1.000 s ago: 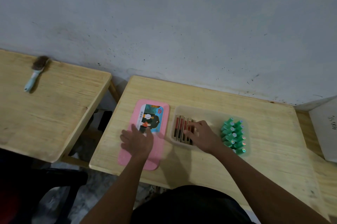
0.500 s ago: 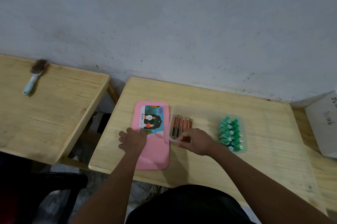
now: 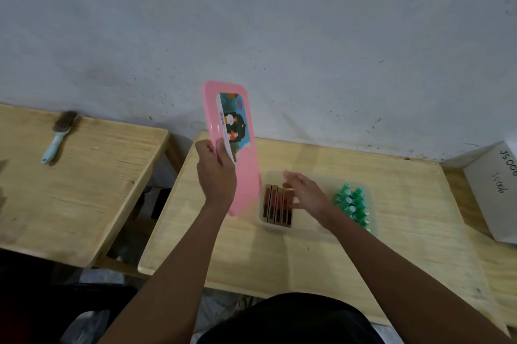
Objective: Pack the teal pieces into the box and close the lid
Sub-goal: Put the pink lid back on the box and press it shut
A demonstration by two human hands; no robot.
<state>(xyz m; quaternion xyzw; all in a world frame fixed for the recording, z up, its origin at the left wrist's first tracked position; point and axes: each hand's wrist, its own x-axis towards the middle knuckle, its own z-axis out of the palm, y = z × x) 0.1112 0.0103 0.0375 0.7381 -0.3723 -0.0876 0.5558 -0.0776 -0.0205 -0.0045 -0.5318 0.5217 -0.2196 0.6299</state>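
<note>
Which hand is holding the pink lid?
The left hand grips the pink lid, tilted upright; the right hand holds nothing, open over the clear box.

The person wore a black garment (image 3: 291,318), plain and matte, seen as a rounded dark mass along the frame's edge at 6 o'clock, its detail lost in the dim light. The left forearm (image 3: 179,259), showing from about 7 o'clock, and the right forearm (image 3: 391,268), from about 5 o'clock, were both uncovered. The left hand (image 3: 215,178) and the slightly blurred right hand (image 3: 309,195) were bare too.
</note>
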